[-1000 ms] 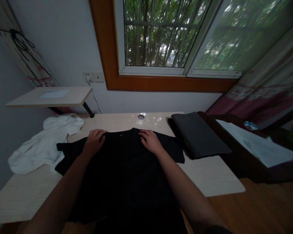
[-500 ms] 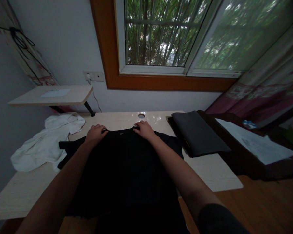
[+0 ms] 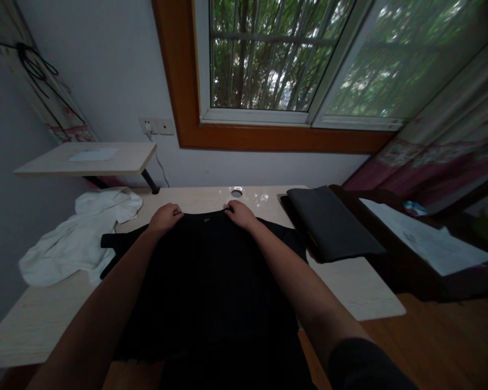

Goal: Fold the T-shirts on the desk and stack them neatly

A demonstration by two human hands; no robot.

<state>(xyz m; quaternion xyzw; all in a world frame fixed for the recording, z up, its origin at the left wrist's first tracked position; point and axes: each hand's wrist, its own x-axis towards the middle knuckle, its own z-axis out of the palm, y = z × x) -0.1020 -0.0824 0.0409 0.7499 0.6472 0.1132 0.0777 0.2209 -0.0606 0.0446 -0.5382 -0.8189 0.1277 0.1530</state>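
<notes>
A black T-shirt (image 3: 211, 271) lies spread over the pale wooden desk (image 3: 358, 287), its neckline toward the window and a small tag at the collar. My left hand (image 3: 165, 218) pinches the shirt at the left end of the neckline. At the right end, my right hand (image 3: 239, 213) grips the collar edge between thumb and fingers. One short sleeve sticks out to the left, beyond my forearm. The shirt's lower part reaches the desk's front edge and blends with dark clothing below, so its hem is hard to make out.
Crumpled white cloth (image 3: 73, 238) lies on the left, beside a small raised shelf (image 3: 44, 162) bearing a paper. A dark grey folder (image 3: 333, 222) rests at the right. Beyond it, a large paper sheet (image 3: 423, 238) lies on a dark surface. The desk has a round cable hole (image 3: 236, 193).
Both hands keep hold of the collar. My left hand has shifted slightly right and up, and the neckline and left sleeve have moved a little with it.
</notes>
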